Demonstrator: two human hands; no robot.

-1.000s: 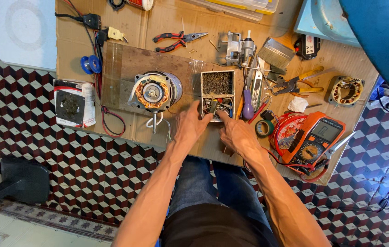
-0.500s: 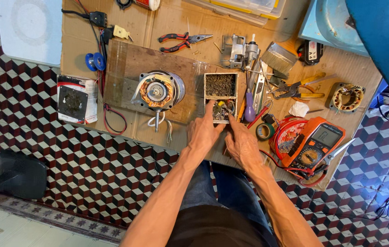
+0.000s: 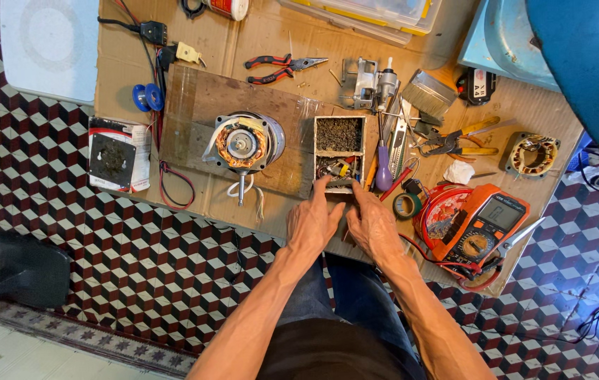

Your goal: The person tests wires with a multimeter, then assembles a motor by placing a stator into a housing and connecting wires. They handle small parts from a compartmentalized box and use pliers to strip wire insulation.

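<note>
Both your hands are at the near end of the small parts box.

The parts box (image 3: 339, 153) sits on the cardboard-covered table (image 3: 264, 35), in the middle, its far compartment full of dark bits and its near one holding mixed small pieces. Your left hand (image 3: 313, 224) reaches up with fingers stretched loosely, the tips at the box's near edge; your right hand (image 3: 373, 226) lies just beside it, fingers spread and likewise at that edge. Whether either pinches anything you cannot tell. Left of the box stands a motor (image 3: 244, 143) on a wooden board (image 3: 194, 105). Right of it lie a purple-handled screwdriver (image 3: 383, 169), a roll of tape (image 3: 404, 205) and an orange meter (image 3: 484, 225). Red pliers (image 3: 282, 65) lie farther up.
</note>
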